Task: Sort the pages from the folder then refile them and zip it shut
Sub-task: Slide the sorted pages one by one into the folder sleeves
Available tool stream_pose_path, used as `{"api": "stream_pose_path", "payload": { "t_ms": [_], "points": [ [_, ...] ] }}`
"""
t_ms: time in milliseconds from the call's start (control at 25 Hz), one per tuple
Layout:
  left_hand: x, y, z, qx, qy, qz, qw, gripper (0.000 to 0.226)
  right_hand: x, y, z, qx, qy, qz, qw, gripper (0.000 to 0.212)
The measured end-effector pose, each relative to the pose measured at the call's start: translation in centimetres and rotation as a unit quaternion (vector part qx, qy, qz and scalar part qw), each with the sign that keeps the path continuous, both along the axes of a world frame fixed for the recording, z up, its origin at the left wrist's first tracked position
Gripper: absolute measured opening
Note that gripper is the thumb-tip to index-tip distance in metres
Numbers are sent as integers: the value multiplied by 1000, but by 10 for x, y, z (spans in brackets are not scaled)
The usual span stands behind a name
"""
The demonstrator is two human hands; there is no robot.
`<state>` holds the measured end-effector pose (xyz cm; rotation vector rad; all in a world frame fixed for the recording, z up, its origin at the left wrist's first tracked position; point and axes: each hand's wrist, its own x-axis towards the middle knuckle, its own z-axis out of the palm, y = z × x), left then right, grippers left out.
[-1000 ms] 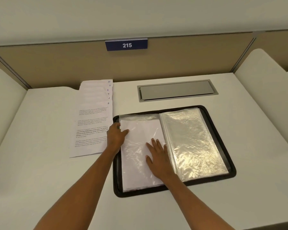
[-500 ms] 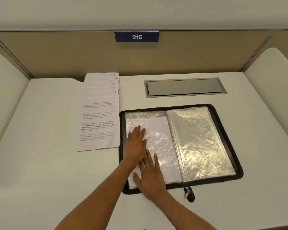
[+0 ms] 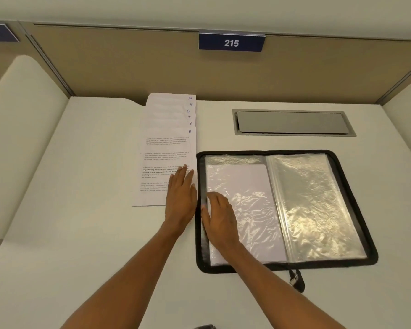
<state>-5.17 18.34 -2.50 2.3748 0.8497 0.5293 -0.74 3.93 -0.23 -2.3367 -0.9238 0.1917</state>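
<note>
— What do you see from the head camera?

— I see the folder (image 3: 201, 176) lying open on the white desk (image 3: 81, 210), right of centre, its black zip edge all round and the zip pull (image 3: 296, 280) hanging off the near edge. A white sheet (image 3: 237, 186) sits inside the clear sleeve on the left half. On the right half I see only shiny plastic sleeves (image 3: 311, 205).

— And the loose pages?

— The loose pages (image 3: 166, 148) lie just beside the folder's left edge, fanned towards the partition. I read handwritten corner numbers from 5 on the front sheet up to 10 at the back.

— Hands?

— The left hand (image 3: 180, 198) lies flat, fingers straight, on the near right corner of the front sheet and grips nothing. The right hand (image 3: 220, 219) is palm down over the left sleeve, close to the folder's left border, fingers relaxed and slightly spread, holding nothing. I can't tell how firmly it presses.

— Anything else?

— A grey hatch (image 3: 292, 122) set in the desk behind the folder, and a blue plate (image 3: 231, 43) reading 215 on the partition.
</note>
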Motion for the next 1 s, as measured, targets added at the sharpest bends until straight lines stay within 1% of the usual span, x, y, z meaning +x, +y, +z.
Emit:
{"api": "stream_pose_path", "payload": {
  "t_ms": [120, 240, 320, 440, 600, 760, 840, 920, 1000],
  "points": [
    [-31, 26, -9, 22, 25, 43, 999, 49, 14, 43, 11, -11, 72, 4, 997, 47],
    [-52, 39, -22, 21, 72, 65, 995, 51, 27, 76, 13, -9, 169, -26, 985, 53],
    [-58, 38, -28, 28, 105, 63, 992, 54, 34, 91, 8, -5, 183, -57, 981, 51],
    [-56, 35, -27, 29, 118, 66, 990, 54, 41, 107, 4, 8, 184, -112, 977, 37],
    [-56, 35, -25, 34, 112, 68, 991, 54, 45, 119, 9, -22, 132, -132, 982, 12],
    [-56, 34, -26, 30, 111, 71, 991, 54, 41, 123, 12, -31, 78, -126, 989, 13],
    [-55, 35, -26, 26, 110, 73, 991, 55, 38, 123, 13, -4, 50, -109, 993, 11],
    [-54, 35, -27, 21, 108, 74, 991, 55, 33, 121, 10, 43, 62, -72, 995, 9],
    [-54, 35, -27, 21, 105, 76, 991, 55, 27, 118, 8, 65, 100, -44, 992, 13]
  ]
}}
